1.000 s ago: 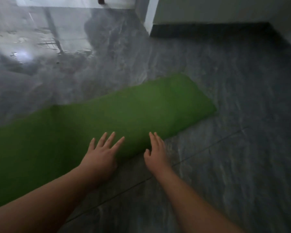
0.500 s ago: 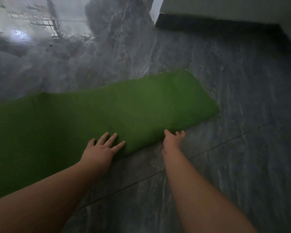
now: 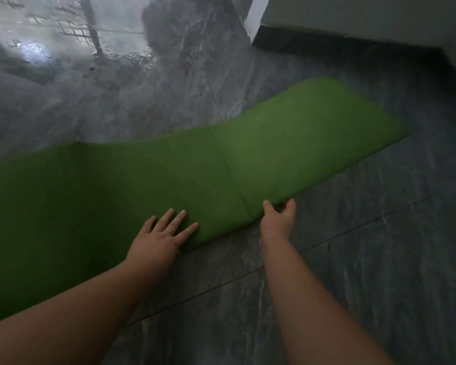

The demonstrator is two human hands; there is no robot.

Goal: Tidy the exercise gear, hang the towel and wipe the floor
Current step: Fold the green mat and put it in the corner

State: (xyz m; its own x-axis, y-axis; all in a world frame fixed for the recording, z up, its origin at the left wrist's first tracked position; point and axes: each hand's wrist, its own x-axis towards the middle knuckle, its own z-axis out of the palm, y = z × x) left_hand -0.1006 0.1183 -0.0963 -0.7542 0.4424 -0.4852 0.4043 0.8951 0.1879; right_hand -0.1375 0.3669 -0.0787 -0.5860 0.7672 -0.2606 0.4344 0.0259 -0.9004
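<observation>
Pressing flat on the green mat (image 3: 169, 180), the left hand (image 3: 157, 239) lies open while the right hand (image 3: 278, 221) pinches the mat's near edge.

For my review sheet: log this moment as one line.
stage: mat handling | left hand: flat on green exercise mat | right hand: gripping mat's near edge | towel: not in view

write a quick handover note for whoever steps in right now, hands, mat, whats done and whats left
Left hand: open, fingers spread, resting flat on the near edge of the green mat.
Right hand: fingers curled under the mat's near edge, thumb on top, gripping it.
Mat: lying unrolled on the grey tile floor, one crease across it, far end toward the wall.
Done: nothing finished that shows here.
Left: roll or fold the mat and put it away, hang the towel, wipe the floor. No towel in view.
</observation>
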